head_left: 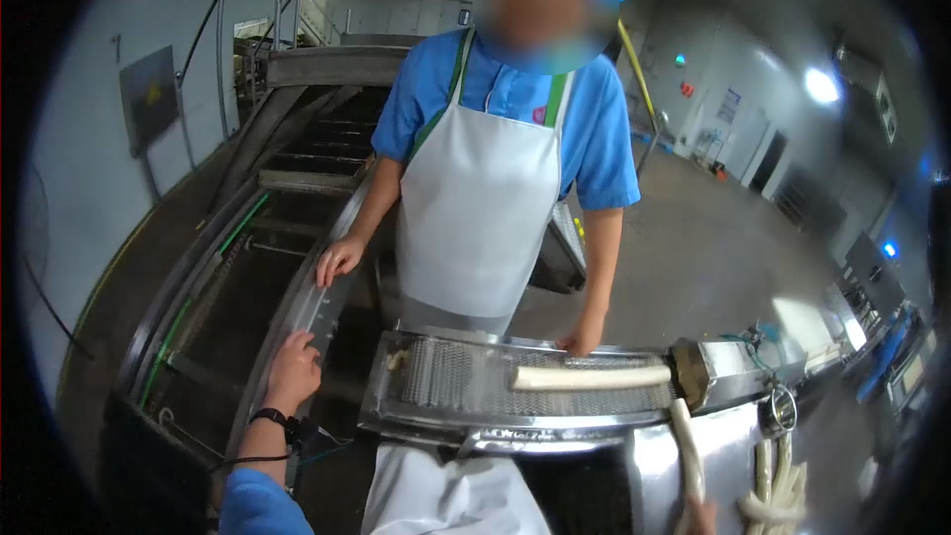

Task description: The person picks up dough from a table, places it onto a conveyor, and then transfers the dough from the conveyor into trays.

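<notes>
My left hand rests at the metal side rail of the conveyor, its fingers loosely bent and apart, with nothing held in them. At the bottom edge my right hand is closed round the lower end of a long cream-white stick, only partly in view. This stick slants over a shiny metal surface, its upper end near the perforated metal tray. Another thick cream-white stick lies lengthwise in that tray. Several more pale sticks lie in a bunch to the right.
A co-worker in a white apron stands across the tray. One of their hands is on the rail; the other touches the tray's far edge. A metal chute adjoins the tray's right end. The dark conveyor extends away on the left.
</notes>
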Motion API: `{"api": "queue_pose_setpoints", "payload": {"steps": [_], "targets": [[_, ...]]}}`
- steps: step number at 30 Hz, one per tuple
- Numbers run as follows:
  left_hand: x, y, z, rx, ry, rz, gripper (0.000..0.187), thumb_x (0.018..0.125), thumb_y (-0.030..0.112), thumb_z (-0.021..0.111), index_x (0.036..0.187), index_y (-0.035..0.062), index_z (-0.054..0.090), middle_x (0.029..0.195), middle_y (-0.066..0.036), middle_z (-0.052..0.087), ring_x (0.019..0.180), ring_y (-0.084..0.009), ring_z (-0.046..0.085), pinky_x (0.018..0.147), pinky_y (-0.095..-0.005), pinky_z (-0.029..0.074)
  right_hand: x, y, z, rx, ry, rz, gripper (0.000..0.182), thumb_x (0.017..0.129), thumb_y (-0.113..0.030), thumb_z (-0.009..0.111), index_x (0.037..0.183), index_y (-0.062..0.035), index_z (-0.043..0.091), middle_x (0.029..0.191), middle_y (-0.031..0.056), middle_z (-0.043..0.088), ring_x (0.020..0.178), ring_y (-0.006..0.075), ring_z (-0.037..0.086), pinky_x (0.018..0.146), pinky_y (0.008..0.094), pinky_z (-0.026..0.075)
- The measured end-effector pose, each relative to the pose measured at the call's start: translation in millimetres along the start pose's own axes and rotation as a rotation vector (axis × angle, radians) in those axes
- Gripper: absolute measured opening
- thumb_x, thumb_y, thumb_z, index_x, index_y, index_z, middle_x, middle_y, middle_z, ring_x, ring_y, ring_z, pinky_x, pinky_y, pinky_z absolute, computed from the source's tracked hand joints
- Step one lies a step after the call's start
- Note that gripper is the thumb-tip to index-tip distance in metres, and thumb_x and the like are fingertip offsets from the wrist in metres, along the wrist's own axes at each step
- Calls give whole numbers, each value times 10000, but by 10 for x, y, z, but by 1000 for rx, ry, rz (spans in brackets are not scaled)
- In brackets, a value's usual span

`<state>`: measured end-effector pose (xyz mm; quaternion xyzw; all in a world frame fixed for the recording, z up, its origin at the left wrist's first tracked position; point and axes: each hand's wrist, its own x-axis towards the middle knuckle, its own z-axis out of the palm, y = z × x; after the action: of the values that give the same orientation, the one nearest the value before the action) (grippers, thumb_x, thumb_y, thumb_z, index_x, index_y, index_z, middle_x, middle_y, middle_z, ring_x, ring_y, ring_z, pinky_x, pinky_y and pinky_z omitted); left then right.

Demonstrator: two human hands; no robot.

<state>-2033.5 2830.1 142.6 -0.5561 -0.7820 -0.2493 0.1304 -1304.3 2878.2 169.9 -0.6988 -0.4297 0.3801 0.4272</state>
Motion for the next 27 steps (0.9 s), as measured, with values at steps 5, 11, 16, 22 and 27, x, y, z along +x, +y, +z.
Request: {"api": "queue_pose_setpoints", "payload": {"steps": [5, 11, 16, 22, 27], "targets": [[-27, -24, 2, 2, 3, -11, 183, 687, 26, 619, 847, 5, 704, 1188, -147, 605, 1217, -313, 501, 1020, -406, 425, -396, -58, 29, 1009, -223, 608, 384, 877, -444, 642, 1009, -84, 639, 786, 53, 633, 654, 172, 596, 571, 275, 499], [-49, -50, 19, -13, 18, -10, 178, 685, 34, 622, 842, 10, 703, 1202, -141, 602, 1223, -310, 495, 1027, -403, 421, -359, 11, -76, 981, -400, 448, 324, 879, -363, 650, 993, -63, 613, 765, 41, 589, 663, 174, 575, 582, 254, 490], [-34, -62, 12, 21, 7, -6, 172, 689, 37, 619, 838, 14, 702, 1210, -142, 600, 1231, -310, 489, 1034, -405, 415, -367, 76, -37, 888, -231, 452, 311, 889, -319, 641, 1017, -38, 605, 799, 48, 591, 703, 178, 580, 619, 252, 495], [-11, 80, 90, 69, 0, -5, 190, 719, 33, 602, 884, 23, 696, 1232, -145, 591, 1241, -309, 483, 1036, -411, 416, -287, 209, -156, 881, -291, 419, 272, 913, -194, 603, 1075, 23, 583, 927, 83, 603, 841, 187, 583, 751, 270, 497], [-65, 143, 52, 27, -41, -139, 204, 754, 36, 578, 920, 9, 693, 1267, -144, 570, 1249, -315, 475, 1025, -423, 420, -281, 259, -8, 1026, -296, 446, 303, 923, -257, 588, 1116, -24, 594, 968, 81, 613, 900, 180, 583, 777, 276, 508]]}}
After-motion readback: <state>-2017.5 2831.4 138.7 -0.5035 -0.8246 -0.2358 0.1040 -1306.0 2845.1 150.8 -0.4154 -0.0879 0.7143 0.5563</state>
